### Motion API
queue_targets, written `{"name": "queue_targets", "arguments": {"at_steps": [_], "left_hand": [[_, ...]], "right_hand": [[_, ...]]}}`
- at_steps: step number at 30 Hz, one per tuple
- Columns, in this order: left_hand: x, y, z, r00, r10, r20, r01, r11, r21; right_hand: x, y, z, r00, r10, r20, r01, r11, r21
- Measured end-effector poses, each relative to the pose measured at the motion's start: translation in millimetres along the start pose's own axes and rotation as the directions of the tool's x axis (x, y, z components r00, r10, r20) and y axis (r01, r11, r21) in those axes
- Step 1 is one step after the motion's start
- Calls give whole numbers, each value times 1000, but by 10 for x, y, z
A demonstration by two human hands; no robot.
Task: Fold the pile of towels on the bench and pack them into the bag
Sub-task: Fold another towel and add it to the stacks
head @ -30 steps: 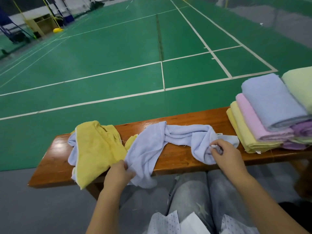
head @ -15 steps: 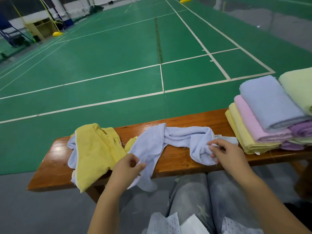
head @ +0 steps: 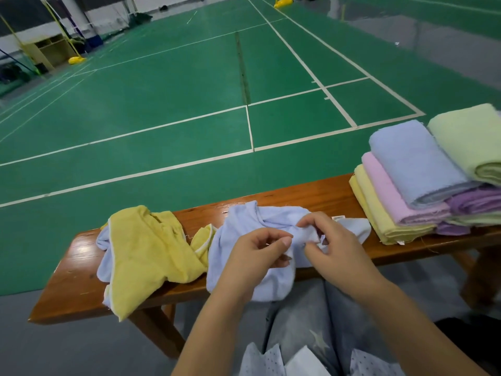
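A crumpled light blue towel point(head: 238, 229) lies on the wooden bench point(head: 78, 283), part of it hanging over the near edge. My left hand point(head: 254, 253) and my right hand point(head: 328, 245) are close together above it, each pinching the same bunched edge of that towel. To the left lies a yellow towel point(head: 146, 253) over another light blue one, unfolded. On the bench's right end stands a stack of folded towels point(head: 423, 175): yellow, pink, blue, purple and pale green. No bag is clearly in view.
My knees in grey trousers point(head: 306, 321) are just below the bench. White dotted fabric point(head: 271, 362) lies at the bottom edge. Beyond the bench stretches a green court floor point(head: 176, 104) with white lines.
My left hand has moved right along the blue towel's edge, from its left end to beside my right hand. The towel is now bunched up between both hands.
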State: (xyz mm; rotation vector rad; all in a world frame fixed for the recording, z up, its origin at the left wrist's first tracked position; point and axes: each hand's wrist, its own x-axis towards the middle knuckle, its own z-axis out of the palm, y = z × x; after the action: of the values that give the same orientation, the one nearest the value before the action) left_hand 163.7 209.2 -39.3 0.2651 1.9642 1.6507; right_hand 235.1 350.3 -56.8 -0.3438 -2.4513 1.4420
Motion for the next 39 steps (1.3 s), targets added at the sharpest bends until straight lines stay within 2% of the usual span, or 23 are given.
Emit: {"name": "queue_targets", "arguments": {"at_steps": [3, 8, 13, 20, 26, 29, 33, 36, 37, 39], "left_hand": [[-20, -13, 14, 998, -53, 21, 55, 995, -83], [-31, -22, 6, 996, -86, 22, 88, 986, -138], [8, -46, 6, 997, -80, -9, 78, 987, -144], [11, -64, 46, 996, -86, -28, 79, 977, -196], [33, -97, 33, 995, -95, -38, 85, 975, -205], [65, -117, 0, 995, -98, -9, 94, 973, -211], [179, -133, -30, 983, -140, 122, 150, 986, -77], [306, -125, -88, 937, -245, 247, 195, 958, 211], [381, -113, -128, 931, -275, 239, 192, 927, 322], [631, -90, -231, 965, -243, 98, 169, 864, 474]], "right_hand": [[6, 0, 41, 999, 42, -16, -42, 999, 34], [27, 13, 76, 999, 48, 9, -47, 997, -53], [38, 36, 87, 997, -55, 55, 61, 991, -122], [35, 61, 97, 986, -161, 38, 165, 966, -200], [45, 85, 106, 970, -211, 123, 236, 940, -248], [38, 92, 119, 970, -184, 158, 219, 946, -241], [46, 194, 123, 983, -144, 111, 168, 955, -246], [4, 357, 100, 990, -77, 121, 104, 967, -233], [-16, 412, 95, 991, -53, 123, 81, 969, -233], [-63, 515, 87, 994, -4, 114, 29, 976, -214]]}}
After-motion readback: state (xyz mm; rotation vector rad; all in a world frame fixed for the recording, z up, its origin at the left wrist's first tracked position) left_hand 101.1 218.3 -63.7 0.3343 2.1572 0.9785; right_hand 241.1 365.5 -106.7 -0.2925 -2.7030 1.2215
